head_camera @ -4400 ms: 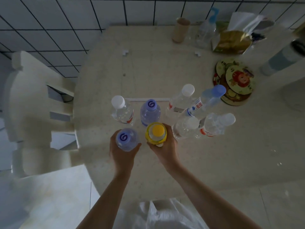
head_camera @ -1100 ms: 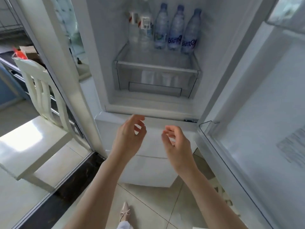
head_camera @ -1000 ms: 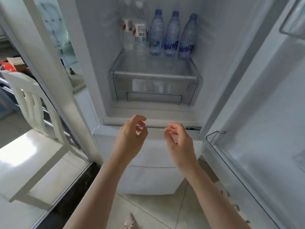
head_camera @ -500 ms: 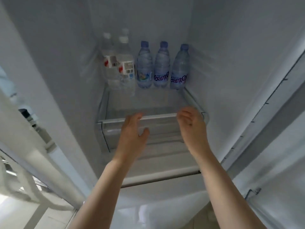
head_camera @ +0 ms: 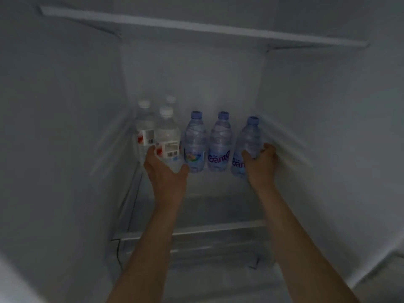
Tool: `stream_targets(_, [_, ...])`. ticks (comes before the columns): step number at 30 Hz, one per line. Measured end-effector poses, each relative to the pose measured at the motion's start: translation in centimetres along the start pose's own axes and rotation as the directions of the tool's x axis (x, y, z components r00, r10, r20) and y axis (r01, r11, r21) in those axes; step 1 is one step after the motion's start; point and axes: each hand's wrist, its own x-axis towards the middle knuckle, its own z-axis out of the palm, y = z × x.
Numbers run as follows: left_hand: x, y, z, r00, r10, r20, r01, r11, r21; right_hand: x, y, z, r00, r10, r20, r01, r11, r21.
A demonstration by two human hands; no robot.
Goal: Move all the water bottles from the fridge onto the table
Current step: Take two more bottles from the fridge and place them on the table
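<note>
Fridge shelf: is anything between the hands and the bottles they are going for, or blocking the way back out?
Nothing visible does. The left hand wraps the front white-capped bottle; the right hand wraps the rightmost blue-capped bottle. The shelf in front of both is bare. The table is out of view.

2 bare forearms, no sleeves, rings or watch.

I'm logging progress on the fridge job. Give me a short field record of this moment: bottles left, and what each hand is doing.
place: inside the fridge, on its shelf
bottles in view: six, all upright
white-capped: three, at left
blue-capped: three, at right
left hand: wrapped around the front white-capped bottle
right hand: wrapped around the rightmost blue-capped bottle
lifted: cannot tell
</note>
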Motion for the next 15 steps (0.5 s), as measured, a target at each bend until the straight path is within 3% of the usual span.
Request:
stream_targets(5, [3.0, -2.0, 1.6, 1.0, -0.016, -0.018, 0.016, 1.0, 0.016, 2.7, 2.9, 3.3, 0.997, -0.01, 0.07, 0.015, 0.998, -0.066])
stream_targets(9, [4.3, -3.2, 2.1, 0.998, -0.058, -0.03, 0.059, 0.998, 0.014, 3.3, 5.1, 5.2, 0.998, 0.054, 0.018, -0.054, 0.999, 0.0])
stream_targets(15, [5.0, -3.7, 2.4, 0.996, -0.075, -0.038, 0.075, 0.997, 0.015, 2.9, 4.4, 5.5, 0.998, 0.021, -0.057, -0.028, 0.993, -0.118])
